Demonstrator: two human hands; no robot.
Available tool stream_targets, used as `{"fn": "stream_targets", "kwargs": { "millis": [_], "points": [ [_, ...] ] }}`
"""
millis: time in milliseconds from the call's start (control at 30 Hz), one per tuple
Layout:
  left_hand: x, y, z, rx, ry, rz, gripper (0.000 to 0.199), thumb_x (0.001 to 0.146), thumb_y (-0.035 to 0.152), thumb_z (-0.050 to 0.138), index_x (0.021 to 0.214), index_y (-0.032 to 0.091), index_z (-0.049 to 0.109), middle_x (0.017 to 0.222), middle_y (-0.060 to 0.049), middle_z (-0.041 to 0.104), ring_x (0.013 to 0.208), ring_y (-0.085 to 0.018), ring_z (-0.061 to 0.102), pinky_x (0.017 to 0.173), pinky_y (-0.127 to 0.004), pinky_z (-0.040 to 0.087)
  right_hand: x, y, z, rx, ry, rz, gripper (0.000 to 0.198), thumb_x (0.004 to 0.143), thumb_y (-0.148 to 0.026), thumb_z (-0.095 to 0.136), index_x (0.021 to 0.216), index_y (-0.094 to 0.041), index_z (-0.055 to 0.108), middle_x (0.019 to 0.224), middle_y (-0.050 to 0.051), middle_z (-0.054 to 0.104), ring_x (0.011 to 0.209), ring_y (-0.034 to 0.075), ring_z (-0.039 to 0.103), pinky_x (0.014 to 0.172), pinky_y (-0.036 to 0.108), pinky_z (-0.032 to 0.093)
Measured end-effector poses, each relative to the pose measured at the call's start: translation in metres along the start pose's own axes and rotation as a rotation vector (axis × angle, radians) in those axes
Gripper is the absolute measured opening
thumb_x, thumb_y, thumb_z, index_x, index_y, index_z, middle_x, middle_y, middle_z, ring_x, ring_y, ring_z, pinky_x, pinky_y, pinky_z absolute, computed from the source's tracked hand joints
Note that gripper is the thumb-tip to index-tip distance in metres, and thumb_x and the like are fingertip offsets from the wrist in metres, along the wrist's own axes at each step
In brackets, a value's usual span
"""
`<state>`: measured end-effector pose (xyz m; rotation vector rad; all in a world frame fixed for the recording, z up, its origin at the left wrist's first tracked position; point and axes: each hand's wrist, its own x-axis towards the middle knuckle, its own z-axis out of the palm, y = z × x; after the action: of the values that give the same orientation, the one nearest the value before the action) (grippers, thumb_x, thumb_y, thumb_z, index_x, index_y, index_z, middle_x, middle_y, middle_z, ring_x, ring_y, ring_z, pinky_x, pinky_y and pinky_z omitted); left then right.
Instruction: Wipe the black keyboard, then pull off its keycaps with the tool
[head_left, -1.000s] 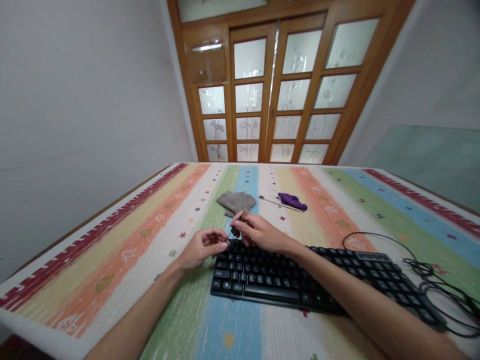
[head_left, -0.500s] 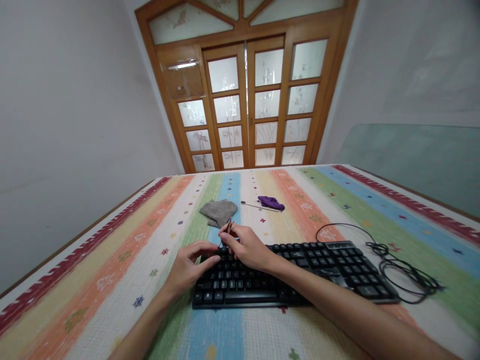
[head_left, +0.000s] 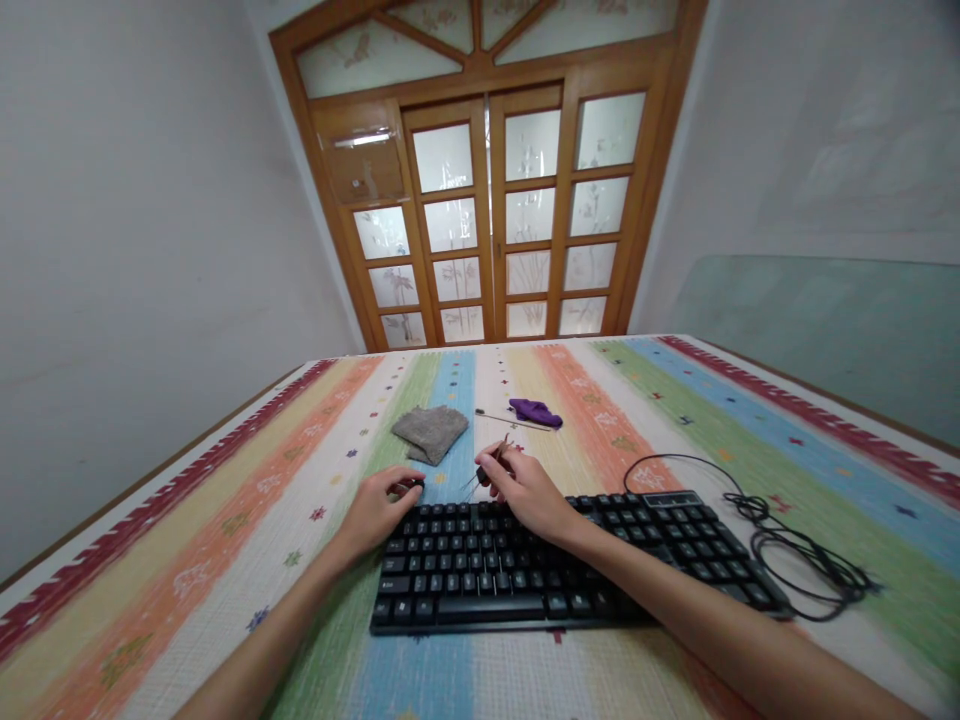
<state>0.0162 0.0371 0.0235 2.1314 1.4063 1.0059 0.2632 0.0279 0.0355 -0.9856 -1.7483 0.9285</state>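
A black keyboard (head_left: 487, 607) lies flat in front of me, its letter keys showing below my hands. At its upper left corner, my left hand (head_left: 379, 510) pinches a small black keycap (head_left: 418, 484) between thumb and fingertips. My right hand (head_left: 525, 490) is closed on a wire keycap puller (head_left: 483, 476) just above the keyboard's back edge. Thin wires of the puller point down to the left, and a narrow brownish end sticks up past the fingers. My right forearm crosses over the keyboard's right part and hides some keys.
Behind the keyboard lie a folded grey cloth (head_left: 430, 432), a thin brush-like stick (head_left: 510, 418) and a bunched purple cloth (head_left: 535, 411). A coiled black cable (head_left: 806, 560) rests to the right. The table has a striped tablecloth (head_left: 225, 560); wooden glazed doors (head_left: 491, 220) stand beyond it.
My hands have come apart: the left has moved left with the keycap, the right has shifted right with the puller, off the keyboard's upper left keys. The view has tilted slightly.
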Motion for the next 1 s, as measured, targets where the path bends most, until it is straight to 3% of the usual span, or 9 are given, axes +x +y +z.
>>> {"fn": "stream_targets", "kwargs": {
  "millis": [200, 433, 767, 1000],
  "points": [
    [0.034, -0.017, 0.014, 0.008, -0.131, -0.098, 0.037, 0.077, 0.038, 0.057, 0.097, 0.014, 0.077, 0.086, -0.007, 0.077, 0.077, -0.022, 0.069, 0.074, -0.032, 0.054, -0.009, -0.002, -0.015, 0.079, 0.045, 0.026, 0.049, 0.095, -0.062, 0.045, 0.089, -0.016, 0.06, 0.076, 0.004, 0.061, 0.064, 0.015, 0.056, 0.061, 0.028, 0.046],
    [0.065, -0.026, 0.02, 0.16, -0.089, -0.094, 0.03, 0.079, 0.029, 0.057, 0.094, 0.015, 0.078, 0.095, -0.008, 0.077, 0.079, -0.022, 0.068, 0.078, -0.032, 0.051, -0.015, -0.004, -0.025, 0.135, 0.053, 0.049, 0.049, 0.094, -0.063, 0.048, 0.092, -0.015, 0.061, 0.077, 0.003, 0.059, 0.064, 0.014, 0.057, 0.061, 0.028, 0.047],
    [0.056, -0.033, 0.016, 0.275, -0.138, 0.06, 0.022, 0.082, 0.022, 0.067, 0.101, 0.017, 0.077, 0.088, -0.007, 0.068, 0.079, -0.021, 0.063, 0.08, -0.032, 0.05, -0.019, -0.004, -0.02, 0.207, 0.036, 0.063, 0.048, 0.093, -0.06, 0.052, 0.098, -0.014, 0.063, 0.077, 0.002, 0.057, 0.063, 0.013, 0.056, 0.057, 0.027, 0.047],
    [0.056, -0.044, 0.02, 0.282, -0.093, 0.07, 0.026, 0.09, 0.019, 0.058, 0.111, 0.016, 0.074, 0.098, -0.009, 0.066, 0.086, -0.021, 0.063, 0.087, -0.034, 0.05, -0.015, -0.011, -0.009, 0.155, -0.023, 0.054, 0.045, 0.096, -0.057, 0.049, 0.095, -0.014, 0.063, 0.075, 0.003, 0.059, 0.061, 0.013, 0.055, 0.057, 0.026, 0.045]
  ]
}}
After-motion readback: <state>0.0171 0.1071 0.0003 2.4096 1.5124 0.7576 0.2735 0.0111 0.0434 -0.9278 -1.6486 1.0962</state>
